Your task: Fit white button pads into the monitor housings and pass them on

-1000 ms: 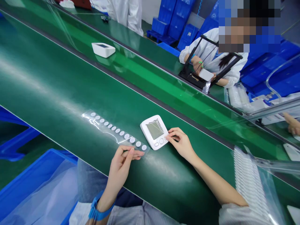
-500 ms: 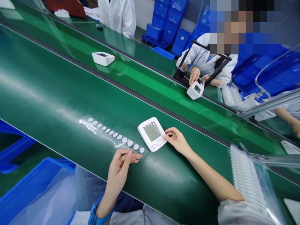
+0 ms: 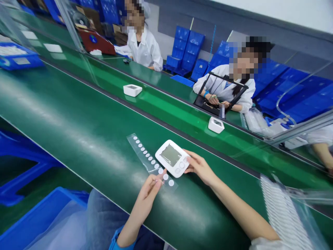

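Note:
A white device with a grey screen and several buttons [image 3: 170,155], perhaps a blood pressure monitor, is tilted up at the middle of the green worktop. My right hand [image 3: 199,166] grips its right edge between thumb and fingers. Just below and to the left of it, my left hand [image 3: 151,189] pinches the edge of a clear strip bearing a row of round white stickers [image 3: 147,155]. The strip slants across the worktop, its near end beside the device's lower left edge.
Beyond a clear panel runs a green conveyor [image 3: 166,106] carrying white devices [image 3: 215,125]. A co-worker [image 3: 223,83] sits opposite behind a black frame. Stacked white parts in a clear bag [image 3: 284,211] lie at right. A blue bin [image 3: 44,215] stands lower left, a blue tray [image 3: 19,57] far left.
The view has tilted up. My right hand has taken firmer hold of the device, and the sticker strip has swung to a steeper slant. The opposite co-worker has released a device onto the conveyor.

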Available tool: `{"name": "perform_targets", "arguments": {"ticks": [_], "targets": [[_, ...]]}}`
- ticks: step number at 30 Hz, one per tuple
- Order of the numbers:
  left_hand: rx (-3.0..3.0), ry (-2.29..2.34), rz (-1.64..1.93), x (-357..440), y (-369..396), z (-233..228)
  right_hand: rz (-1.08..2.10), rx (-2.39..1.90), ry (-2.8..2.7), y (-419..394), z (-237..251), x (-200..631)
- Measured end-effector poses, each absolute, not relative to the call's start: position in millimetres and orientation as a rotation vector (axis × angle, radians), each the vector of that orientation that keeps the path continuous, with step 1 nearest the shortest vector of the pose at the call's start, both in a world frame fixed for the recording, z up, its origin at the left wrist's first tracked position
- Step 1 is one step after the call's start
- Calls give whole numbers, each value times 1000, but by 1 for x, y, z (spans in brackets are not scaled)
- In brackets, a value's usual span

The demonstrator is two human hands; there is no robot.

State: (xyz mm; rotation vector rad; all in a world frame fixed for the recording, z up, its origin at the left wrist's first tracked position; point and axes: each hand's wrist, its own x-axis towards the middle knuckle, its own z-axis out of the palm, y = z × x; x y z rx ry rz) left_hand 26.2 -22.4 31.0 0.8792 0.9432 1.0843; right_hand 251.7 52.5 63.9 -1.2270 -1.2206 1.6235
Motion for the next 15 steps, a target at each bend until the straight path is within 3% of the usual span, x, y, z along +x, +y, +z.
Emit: {"name": "perform_targets", "arguments": {"ticks": [3, 5, 8, 15], "targets": [[785, 916, 1133, 25, -23, 31, 1582, -1253, -1127, 97, 79, 261], [753, 898, 1160, 25, -23, 29, 1365, -1293, -1174, 141, 86, 268], [818, 895, 1168, 27, -23, 26, 797, -1510, -1239, 214, 96, 275], [940, 802, 1121, 31, -24, 26, 366, -1875, -1197, 294, 101, 281]]}}
